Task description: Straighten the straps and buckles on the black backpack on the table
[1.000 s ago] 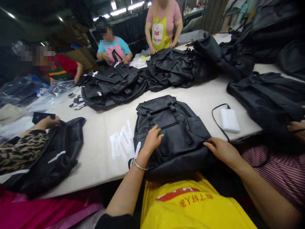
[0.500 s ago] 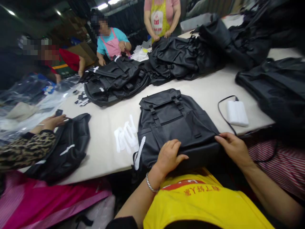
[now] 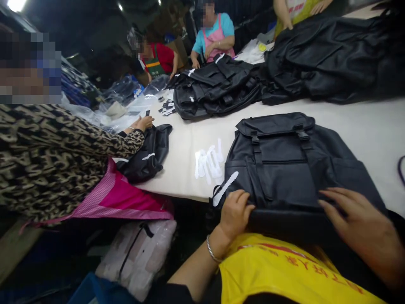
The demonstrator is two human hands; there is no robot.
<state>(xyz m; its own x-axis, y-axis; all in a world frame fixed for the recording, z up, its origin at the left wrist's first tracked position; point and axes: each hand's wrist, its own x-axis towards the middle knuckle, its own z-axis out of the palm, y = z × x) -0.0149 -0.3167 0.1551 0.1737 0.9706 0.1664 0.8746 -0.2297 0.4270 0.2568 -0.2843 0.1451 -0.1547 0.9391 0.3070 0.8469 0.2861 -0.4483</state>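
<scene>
A black backpack (image 3: 284,164) with a flap and two straps lies flat on the white table (image 3: 190,143), its bottom edge at the table's near side. My left hand (image 3: 234,213) is closed on the backpack's lower left edge, a silver bracelet on the wrist. My right hand (image 3: 357,219) rests on the lower right part of the bag with the fingers stretched out flat. A white serrated plastic strip (image 3: 225,188) pokes out by my left hand. Several white paper strips (image 3: 209,162) lie just left of the bag.
A person in a leopard-print sleeve (image 3: 63,147) works at my left over a black bag (image 3: 145,154). Piles of black backpacks (image 3: 218,86) fill the table's far side, with other people behind them. A wrapped white bundle (image 3: 139,257) sits on the floor.
The view has swung left, bringing the leopard-sleeved person close. My left hand slid from the bag's front down to its lower edge. My right hand now lies flat on top.
</scene>
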